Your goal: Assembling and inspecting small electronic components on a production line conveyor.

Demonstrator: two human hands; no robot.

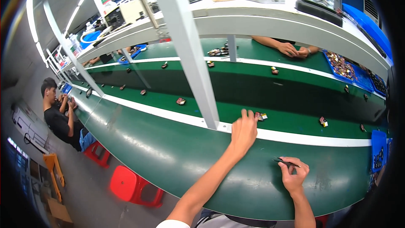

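At counter's white edge strip: left hand (243,131) grip narrow, empty, just left of small dark-red component (260,116); right hand (294,176) pinching black tweezers (286,161), farther off.

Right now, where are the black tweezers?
In the head view, the black tweezers are pinched in the right hand, low right on the green bench.

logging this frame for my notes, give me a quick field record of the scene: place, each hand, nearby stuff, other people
place: green workbench beside a green conveyor belt
left hand: stretched forward to a small component at the belt's near edge
right hand: on the bench, pinching dark tweezers
nearby: blue parts tray at right, red stools below
others: seated person at left; another person's hands across the belt
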